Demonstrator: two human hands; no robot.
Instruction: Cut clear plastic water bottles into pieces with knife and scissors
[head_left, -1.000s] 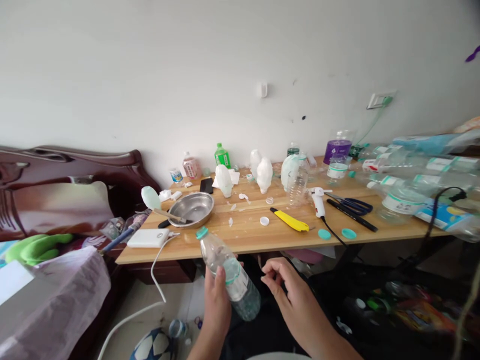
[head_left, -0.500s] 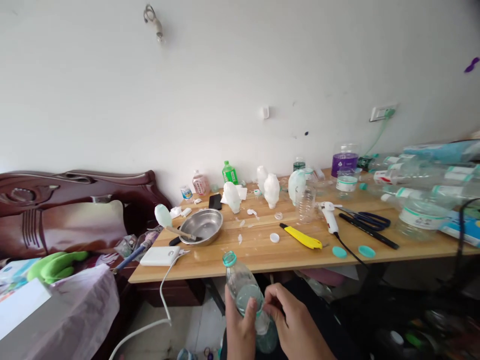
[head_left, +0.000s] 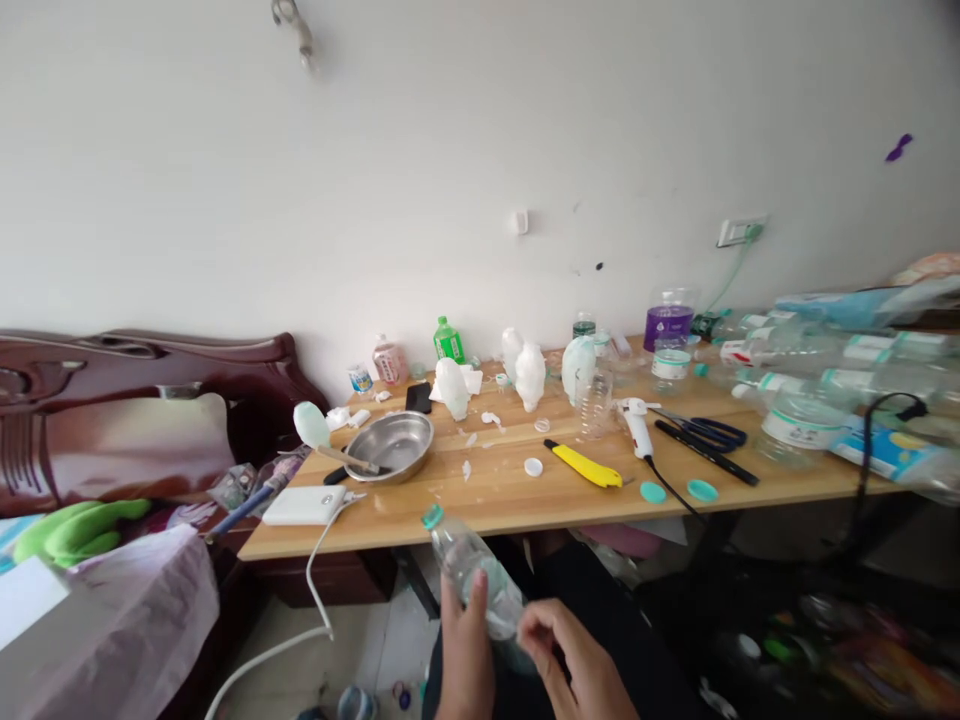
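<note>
My left hand [head_left: 465, 650] is wrapped round a clear plastic bottle [head_left: 469, 575] with a teal cap, held tilted below the front edge of the wooden table [head_left: 525, 495]. My right hand [head_left: 574, 665] sits just right of the bottle, fingers curled and pinched against its teal label band. What the fingertips grip is blurred. Both hands are low in the view, over my dark-clothed lap.
On the table lie a steel bowl [head_left: 391, 445], a yellow utility knife [head_left: 585, 465], a white glue gun [head_left: 636, 418], scissors [head_left: 709, 432], loose caps, white bottle shapes [head_left: 529, 375] and several empty bottles [head_left: 810, 400] at right. A power bank [head_left: 304, 505] with cable sits at left. A dark wooden headboard [head_left: 142, 400] stands left.
The bottle and both hands have dropped lower in the view and the bottle tilts more to the left. My right hand moved from open air onto the bottle's label.
</note>
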